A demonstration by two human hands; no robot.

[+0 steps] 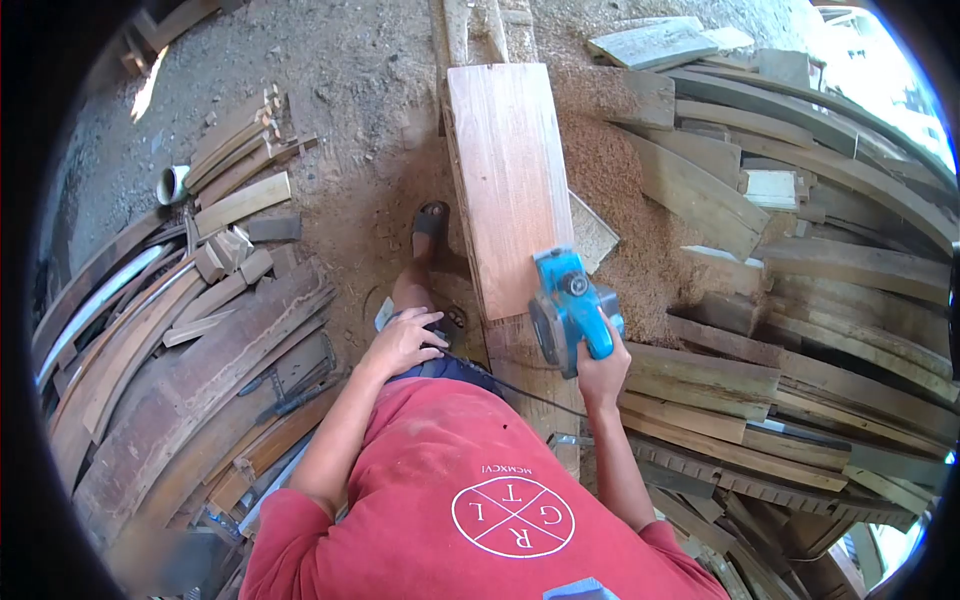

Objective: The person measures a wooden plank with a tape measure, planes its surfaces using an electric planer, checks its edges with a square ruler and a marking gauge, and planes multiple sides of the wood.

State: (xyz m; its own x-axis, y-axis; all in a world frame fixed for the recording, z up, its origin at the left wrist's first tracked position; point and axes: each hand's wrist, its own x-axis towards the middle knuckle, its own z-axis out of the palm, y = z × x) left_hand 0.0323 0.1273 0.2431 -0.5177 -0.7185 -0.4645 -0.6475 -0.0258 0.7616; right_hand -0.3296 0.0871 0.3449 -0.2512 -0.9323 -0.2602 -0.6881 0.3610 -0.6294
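Note:
My right hand (pixel 604 366) is wrapped around the rear handle of a teal electric hand planer (pixel 568 285). The planer's front overlaps the near right corner of a wide, pale reddish wooden board (pixel 508 180), while its body hangs beyond the board's edge. Held low at my left thigh, my left hand (pixel 405 342) has its fingers curled at the black power cord (pixel 520 392), which runs across to the planer. Part of the cord is hidden by the fingers and shirt. The board lies lengthwise, away from me, on a wooden support.
Sawdust and shavings (pixel 610 180) cover the ground right of the board. Stacked curved planks (pixel 840 270) fill the right side. More timber (pixel 200 400) is piled at the left, near a white pipe (pixel 172 185). My sandalled foot (pixel 430 225) stands left of the board.

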